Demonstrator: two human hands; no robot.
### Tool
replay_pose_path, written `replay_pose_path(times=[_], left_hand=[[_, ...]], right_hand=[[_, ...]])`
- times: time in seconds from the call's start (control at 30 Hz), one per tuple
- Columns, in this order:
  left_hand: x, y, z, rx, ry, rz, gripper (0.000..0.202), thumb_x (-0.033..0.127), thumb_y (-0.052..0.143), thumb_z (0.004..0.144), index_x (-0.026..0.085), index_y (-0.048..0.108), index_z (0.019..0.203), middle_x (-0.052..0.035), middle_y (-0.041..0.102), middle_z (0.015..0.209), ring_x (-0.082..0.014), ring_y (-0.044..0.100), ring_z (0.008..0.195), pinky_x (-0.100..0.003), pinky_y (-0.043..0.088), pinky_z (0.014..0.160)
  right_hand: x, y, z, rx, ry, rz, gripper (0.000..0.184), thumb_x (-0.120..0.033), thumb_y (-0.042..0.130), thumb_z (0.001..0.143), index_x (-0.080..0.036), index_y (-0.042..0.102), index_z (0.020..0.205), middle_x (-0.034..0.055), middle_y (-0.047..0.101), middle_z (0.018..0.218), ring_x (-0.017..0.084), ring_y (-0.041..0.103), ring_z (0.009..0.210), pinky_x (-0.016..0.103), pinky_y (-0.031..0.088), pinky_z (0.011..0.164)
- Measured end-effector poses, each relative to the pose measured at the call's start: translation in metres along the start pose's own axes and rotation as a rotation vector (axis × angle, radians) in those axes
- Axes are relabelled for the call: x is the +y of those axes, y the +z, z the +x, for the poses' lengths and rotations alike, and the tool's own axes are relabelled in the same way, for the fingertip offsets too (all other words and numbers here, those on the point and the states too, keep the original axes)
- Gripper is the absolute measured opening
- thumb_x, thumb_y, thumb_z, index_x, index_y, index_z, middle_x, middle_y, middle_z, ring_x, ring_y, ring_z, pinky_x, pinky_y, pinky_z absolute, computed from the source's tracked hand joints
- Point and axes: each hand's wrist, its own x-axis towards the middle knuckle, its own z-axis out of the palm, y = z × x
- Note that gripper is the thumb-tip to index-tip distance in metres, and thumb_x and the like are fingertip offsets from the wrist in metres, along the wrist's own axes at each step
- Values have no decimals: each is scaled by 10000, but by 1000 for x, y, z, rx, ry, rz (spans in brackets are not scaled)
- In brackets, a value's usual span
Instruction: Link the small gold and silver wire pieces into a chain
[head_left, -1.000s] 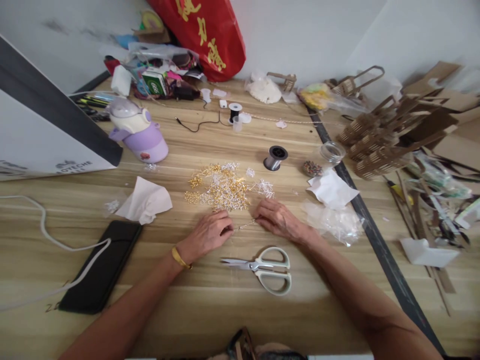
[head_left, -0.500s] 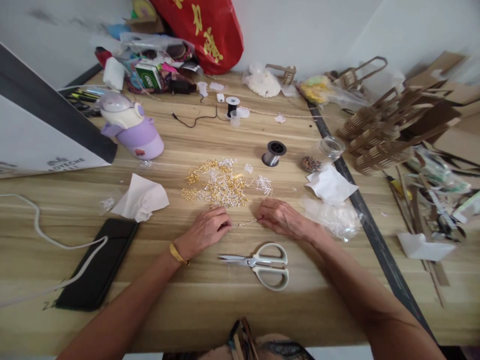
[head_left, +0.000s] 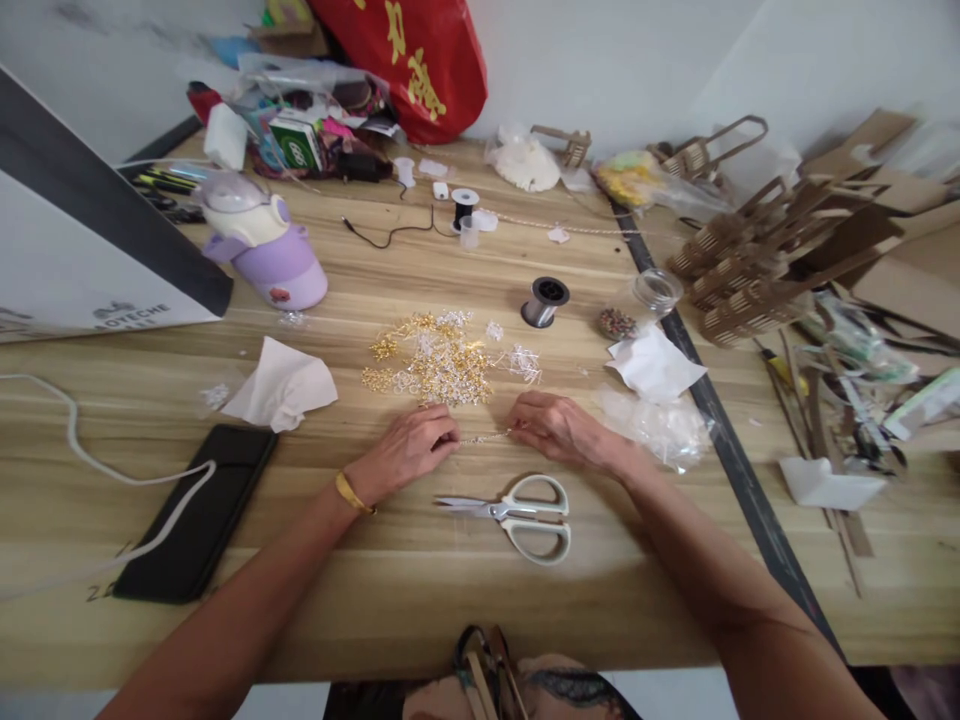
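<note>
My left hand [head_left: 409, 448] and my right hand [head_left: 553, 428] rest on the wooden table [head_left: 420, 590], fingers pinched on the two ends of a short beaded strand [head_left: 484, 437] stretched between them. Just beyond the hands lies a pile of gold and silver beads [head_left: 435, 360]. White-handled scissors [head_left: 517, 510] lie on the table right below the hands. A gold bangle sits on my left wrist.
A black phone [head_left: 196, 510] with a white cord [head_left: 90, 465], a crumpled tissue [head_left: 281, 385] and a purple flask [head_left: 262, 250] lie left. A wire spool [head_left: 545, 301], bead jar [head_left: 657, 290], white paper [head_left: 654, 365], plastic bag [head_left: 660, 425] and cardboard baskets [head_left: 750, 270] lie right. A red bag [head_left: 420, 60] stands behind.
The view has shifted slightly, so everything sits a little higher in the frame. Both hands stay pinched on the strand in nearly the same place.
</note>
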Motion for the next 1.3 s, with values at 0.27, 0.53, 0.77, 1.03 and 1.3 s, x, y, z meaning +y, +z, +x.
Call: replay_pose_path(times=[0.27,0.53,0.77,1.03,1.3], left_hand=[[-5,-1,1,-9,-2,-38,105,167,562,858,138,610,770,-43,592,801,-171,552,776,-280,414,730],[-10,0,1,10,40,-43,141,151,561,862,133,599,727,-39,585,750,-165,540,741,-272,406,695],[-9,0,1,34,75,-5,138,150,534,879,129,594,756,-43,570,766,-160,530,737,-272,413,697],[-6,2,1,97,55,-134,107,158,536,881,130,605,804,-43,610,793,-142,560,739,-250,432,694],[-2,0,3,116,-137,-286,70,165,604,803,142,657,764,-5,671,689,-98,557,588,-206,413,584]], right_hand=[[-26,31,26,97,-157,-98,183,-259,435,967,-146,570,915,79,589,870,170,542,802,301,444,737],[-34,50,38,111,-137,-282,166,-191,411,973,-139,547,894,80,578,860,187,540,816,319,450,750],[-26,61,36,205,-157,-247,156,-152,413,963,-141,533,864,66,560,814,184,518,774,319,437,730],[-18,66,35,302,-169,-77,139,-206,417,964,-153,517,882,73,572,820,185,511,781,323,439,728],[-16,65,34,290,-181,35,110,-204,422,953,-155,521,942,84,595,846,188,525,811,324,450,753]])
